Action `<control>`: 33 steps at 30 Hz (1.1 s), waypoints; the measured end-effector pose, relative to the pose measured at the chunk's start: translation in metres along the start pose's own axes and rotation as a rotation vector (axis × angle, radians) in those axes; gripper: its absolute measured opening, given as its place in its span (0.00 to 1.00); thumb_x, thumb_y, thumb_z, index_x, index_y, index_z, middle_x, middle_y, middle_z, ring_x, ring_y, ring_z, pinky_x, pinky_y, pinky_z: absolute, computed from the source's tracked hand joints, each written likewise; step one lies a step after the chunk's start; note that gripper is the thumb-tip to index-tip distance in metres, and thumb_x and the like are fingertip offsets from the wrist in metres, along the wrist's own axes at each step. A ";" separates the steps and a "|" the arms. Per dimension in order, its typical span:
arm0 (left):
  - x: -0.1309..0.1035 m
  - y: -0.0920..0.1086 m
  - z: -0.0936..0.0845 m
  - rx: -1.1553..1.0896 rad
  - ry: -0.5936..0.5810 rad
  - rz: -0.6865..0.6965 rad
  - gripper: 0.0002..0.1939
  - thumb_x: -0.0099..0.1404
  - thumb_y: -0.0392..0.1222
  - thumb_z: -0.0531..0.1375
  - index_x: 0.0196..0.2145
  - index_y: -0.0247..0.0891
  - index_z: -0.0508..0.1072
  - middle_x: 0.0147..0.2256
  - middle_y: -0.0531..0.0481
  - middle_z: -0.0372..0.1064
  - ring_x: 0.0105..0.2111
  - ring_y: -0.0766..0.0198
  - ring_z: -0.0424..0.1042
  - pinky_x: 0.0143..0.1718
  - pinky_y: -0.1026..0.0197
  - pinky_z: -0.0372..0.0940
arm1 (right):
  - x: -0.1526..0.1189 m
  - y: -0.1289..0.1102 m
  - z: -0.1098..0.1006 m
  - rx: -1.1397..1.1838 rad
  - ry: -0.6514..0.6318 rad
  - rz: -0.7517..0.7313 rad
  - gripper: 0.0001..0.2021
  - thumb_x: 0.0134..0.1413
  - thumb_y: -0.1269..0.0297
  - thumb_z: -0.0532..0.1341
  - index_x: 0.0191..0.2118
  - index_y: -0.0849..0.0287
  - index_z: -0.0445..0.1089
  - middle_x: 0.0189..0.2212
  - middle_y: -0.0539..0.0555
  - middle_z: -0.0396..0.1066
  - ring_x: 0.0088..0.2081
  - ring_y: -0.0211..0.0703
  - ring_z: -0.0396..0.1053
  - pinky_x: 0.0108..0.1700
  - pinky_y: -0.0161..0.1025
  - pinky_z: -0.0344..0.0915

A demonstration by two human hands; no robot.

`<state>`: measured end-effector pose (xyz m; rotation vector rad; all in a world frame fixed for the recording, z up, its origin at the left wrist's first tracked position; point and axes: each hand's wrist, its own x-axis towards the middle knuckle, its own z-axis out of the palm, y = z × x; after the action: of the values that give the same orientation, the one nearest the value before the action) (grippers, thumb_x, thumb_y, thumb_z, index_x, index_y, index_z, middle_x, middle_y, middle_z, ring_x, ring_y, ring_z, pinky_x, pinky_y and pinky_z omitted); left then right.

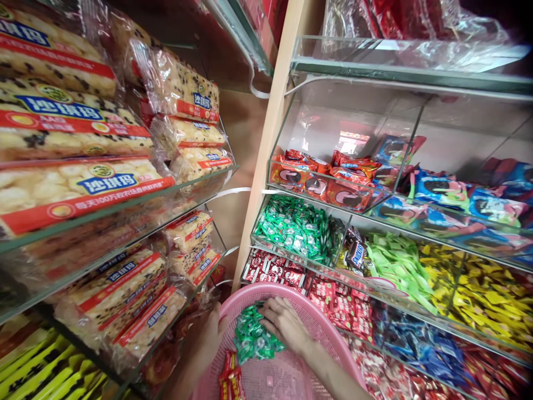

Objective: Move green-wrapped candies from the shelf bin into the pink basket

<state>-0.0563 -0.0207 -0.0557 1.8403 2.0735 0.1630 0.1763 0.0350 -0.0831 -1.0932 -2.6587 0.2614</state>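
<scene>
The green sweets (255, 340) lie heaped in the pink basket (270, 290), the heap's long axis running roughly toward the wearer, single wrappers pointing every way. The right hand (286, 326) rests on them, fingers slightly parted and bent; whether they grip any, I cannot tell. The left hand (214, 332) has its thumb at the rim, probably for steadiness, its other fingers hidden. Red packets (231, 379) lie nearer, lengthwise toward the wearer. Beyond, a clear divided shelf (296, 256) seems to keep kinds apart.
</scene>
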 end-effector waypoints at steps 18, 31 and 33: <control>0.001 -0.001 -0.001 0.000 0.018 -0.005 0.19 0.70 0.44 0.45 0.50 0.34 0.68 0.45 0.41 0.75 0.44 0.58 0.75 0.42 0.61 0.63 | -0.005 0.010 -0.001 0.006 0.077 0.049 0.10 0.61 0.60 0.59 0.47 0.54 0.70 0.44 0.55 0.70 0.46 0.48 0.66 0.48 0.43 0.62; 0.001 0.000 -0.004 0.018 0.020 0.019 0.18 0.70 0.44 0.45 0.48 0.35 0.68 0.44 0.40 0.75 0.43 0.58 0.75 0.40 0.61 0.62 | -0.014 0.026 -0.012 0.065 0.091 0.163 0.09 0.59 0.59 0.61 0.41 0.57 0.71 0.39 0.55 0.70 0.43 0.48 0.67 0.45 0.42 0.63; 0.001 0.000 -0.005 0.009 0.017 0.013 0.17 0.70 0.44 0.45 0.49 0.35 0.68 0.44 0.40 0.75 0.43 0.59 0.75 0.41 0.61 0.62 | -0.013 0.024 -0.013 0.040 0.076 0.159 0.10 0.59 0.58 0.61 0.44 0.56 0.72 0.40 0.55 0.70 0.43 0.48 0.67 0.45 0.42 0.63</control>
<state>-0.0576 -0.0185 -0.0514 1.8645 2.0773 0.1731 0.2051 0.0438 -0.0796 -1.2767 -2.4927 0.2955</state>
